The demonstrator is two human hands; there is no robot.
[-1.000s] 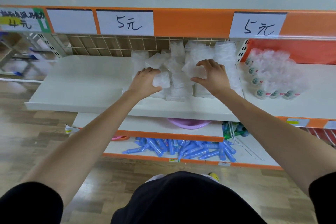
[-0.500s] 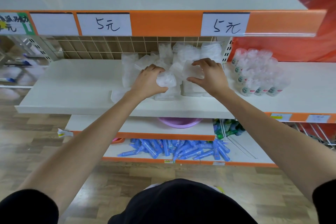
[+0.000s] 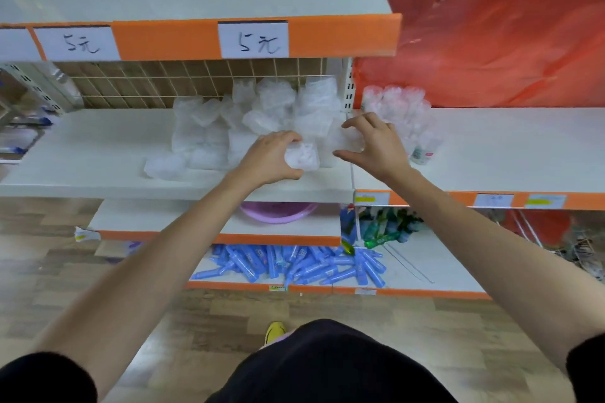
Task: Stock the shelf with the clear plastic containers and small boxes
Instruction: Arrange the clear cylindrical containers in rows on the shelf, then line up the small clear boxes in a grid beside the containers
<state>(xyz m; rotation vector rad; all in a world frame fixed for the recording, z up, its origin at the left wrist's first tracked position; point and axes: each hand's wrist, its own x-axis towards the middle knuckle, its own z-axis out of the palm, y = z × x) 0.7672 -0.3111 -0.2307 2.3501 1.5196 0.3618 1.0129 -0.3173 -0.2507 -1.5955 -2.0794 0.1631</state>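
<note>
A heap of clear plastic containers (image 3: 262, 118) in thin bags lies on the white middle shelf (image 3: 98, 154), against the wire back. My left hand (image 3: 268, 157) grips one clear container (image 3: 302, 157) at the front of the heap. My right hand (image 3: 376, 144) is just to the right, with thumb and curled fingers spread round another clear container (image 3: 343, 141) that is blurred and hard to make out. No small boxes show in this view.
Small capped bottles (image 3: 406, 118) stand right of my right hand on the adjoining shelf (image 3: 507, 147). An orange-edged upper shelf (image 3: 196, 39) with price tags overhangs. Below lie a purple basin (image 3: 278, 211), blue tubes (image 3: 294, 265) and green items (image 3: 383, 232).
The camera has swung right, so the shelf sits further left in view. Both hands have come forward and lower on the heap, each with its container, and the right hand's fingers have spread wider.
</note>
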